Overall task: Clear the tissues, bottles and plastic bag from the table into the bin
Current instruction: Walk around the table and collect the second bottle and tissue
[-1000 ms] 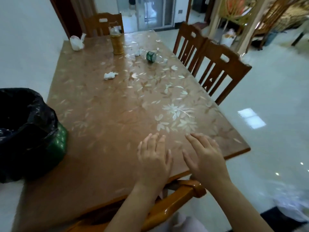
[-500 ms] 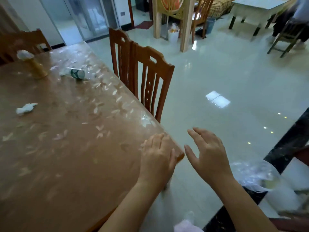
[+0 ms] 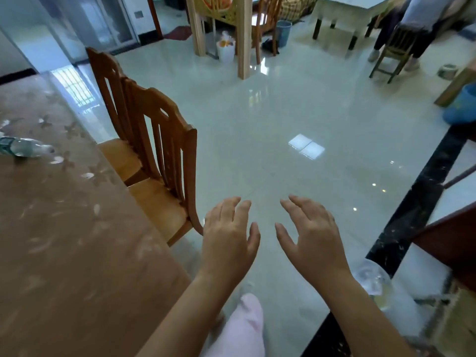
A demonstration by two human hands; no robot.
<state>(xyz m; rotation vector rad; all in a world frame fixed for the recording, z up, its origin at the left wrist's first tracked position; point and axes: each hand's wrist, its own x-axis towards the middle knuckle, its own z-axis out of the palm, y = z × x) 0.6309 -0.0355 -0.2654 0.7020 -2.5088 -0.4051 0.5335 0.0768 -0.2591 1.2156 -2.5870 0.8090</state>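
Left hand (image 3: 229,238) and right hand (image 3: 311,238): fingers spread loose, empty, over floor (image 3: 257,124) beside table (image 3: 64,228). Clear bottle (image 3: 23,148) lies sideways on table, cropped by left edge. Clear plastic (image 3: 373,282) on floor, partly behind right forearm (image 3: 365,313), indistinct.

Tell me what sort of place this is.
Probably a home dining area: a wooden dining table under a floral cover, wooden chairs beside it, glossy tiled floor, another table further back.
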